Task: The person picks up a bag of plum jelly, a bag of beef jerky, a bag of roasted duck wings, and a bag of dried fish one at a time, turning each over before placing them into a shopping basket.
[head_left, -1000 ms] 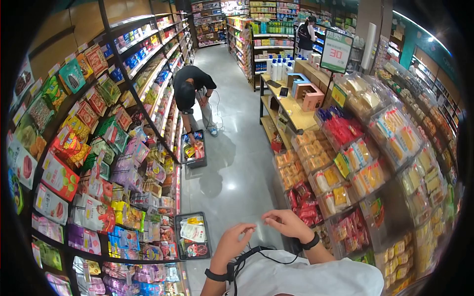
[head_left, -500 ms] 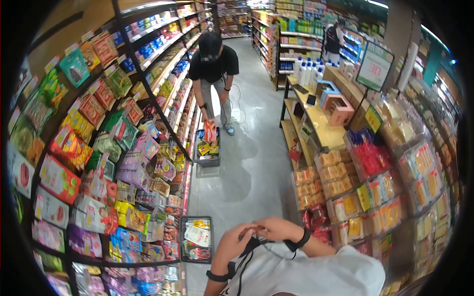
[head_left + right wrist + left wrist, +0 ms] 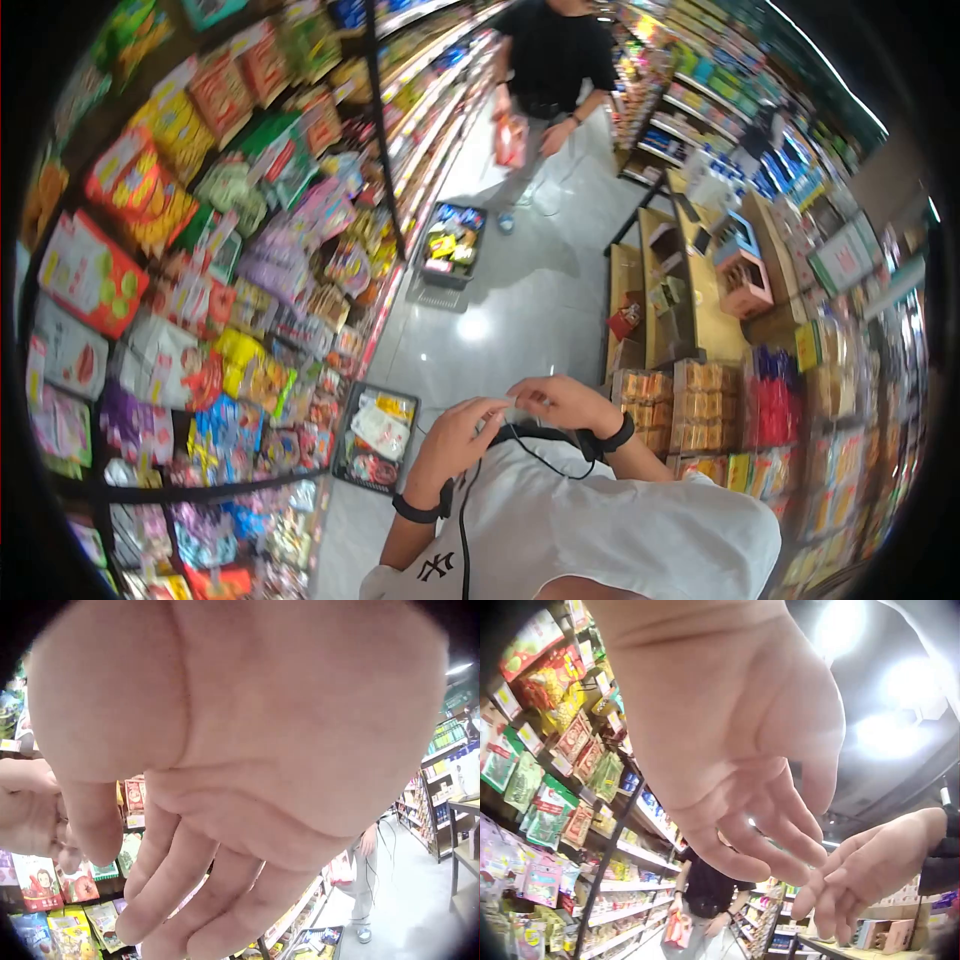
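Observation:
In front of the white shirt, my left hand [image 3: 455,440] and right hand [image 3: 568,405] are raised with fingertips close together. Neither holds anything. The left wrist view shows the left palm [image 3: 727,727] with its fingers loosely bent, overlapping the right hand's fingers. In the right wrist view the right palm [image 3: 262,742] fills the frame, fingers relaxed. A black strap circles each wrist. On the floor below my left hand stands a dark basket [image 3: 408,447] holding a white packet [image 3: 380,432] and other packaged goods.
Bagged snacks [image 3: 160,365] hang along the left rack. Ahead, a person in a black top [image 3: 560,60] holds a red package [image 3: 510,140] beside a second basket [image 3: 445,280]. A wooden display table [image 3: 735,325] and packaged food [image 3: 705,400] line the right side.
The head view has turned and tilted. The other person has straightened up from the far basket and lifted a red package out of it. My hands stay together, still without anything in them.

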Demonstrator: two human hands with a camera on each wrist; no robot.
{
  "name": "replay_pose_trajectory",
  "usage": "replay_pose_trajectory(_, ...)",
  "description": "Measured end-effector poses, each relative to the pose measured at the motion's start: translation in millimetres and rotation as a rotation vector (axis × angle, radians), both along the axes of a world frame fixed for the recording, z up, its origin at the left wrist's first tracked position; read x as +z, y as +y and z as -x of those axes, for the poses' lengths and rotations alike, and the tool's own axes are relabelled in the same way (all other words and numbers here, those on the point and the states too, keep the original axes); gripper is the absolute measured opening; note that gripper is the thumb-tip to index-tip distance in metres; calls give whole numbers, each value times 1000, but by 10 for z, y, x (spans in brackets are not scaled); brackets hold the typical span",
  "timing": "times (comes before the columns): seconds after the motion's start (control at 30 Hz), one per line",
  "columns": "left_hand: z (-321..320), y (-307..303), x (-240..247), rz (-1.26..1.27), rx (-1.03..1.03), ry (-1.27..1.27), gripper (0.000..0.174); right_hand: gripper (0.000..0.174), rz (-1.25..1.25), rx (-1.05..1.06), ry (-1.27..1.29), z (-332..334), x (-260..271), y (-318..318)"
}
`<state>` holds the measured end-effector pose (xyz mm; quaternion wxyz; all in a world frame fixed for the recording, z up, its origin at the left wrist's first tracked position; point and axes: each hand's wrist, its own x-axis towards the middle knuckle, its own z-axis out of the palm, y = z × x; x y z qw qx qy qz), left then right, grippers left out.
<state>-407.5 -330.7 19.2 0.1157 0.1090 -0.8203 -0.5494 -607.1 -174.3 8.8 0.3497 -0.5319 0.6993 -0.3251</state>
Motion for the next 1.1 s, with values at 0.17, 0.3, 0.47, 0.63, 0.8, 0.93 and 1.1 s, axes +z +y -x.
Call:
replay_pose_trajectory(0.17,-304,-147,-588,-138,283,-181,30,24,-47,238,36,272,-168,-735)
replay_pose_trajectory(0.3,-469,-120,-1050,44,466,-411,43,26,-118,365,-33,462,-269,-1295)
replay_pose_trajectory(0.47,-385,-137,-1195,33,690,-571,56,24,-75,616,-101,742,-473,-2053)
replay_pose_trajectory(0.63,327,-55,-1161,-95,850,-607,60,22,-85,757,-47,1074,-405,-2887)
replay_pose_trajectory(0.8,1019,-96,-910,-350,745,-443,63,24,-73,903,-39,1149,-689,-3454)
replay_pose_trajectory(0.93,965,49,-914,-313,945,-505,68,24,-85,1012,-61,852,-613,-3529)
replay_pose_trajectory(1.1,695,147,-611,-320,1052,-651,77,24,-106,1066,-127,454,-635,-3368)
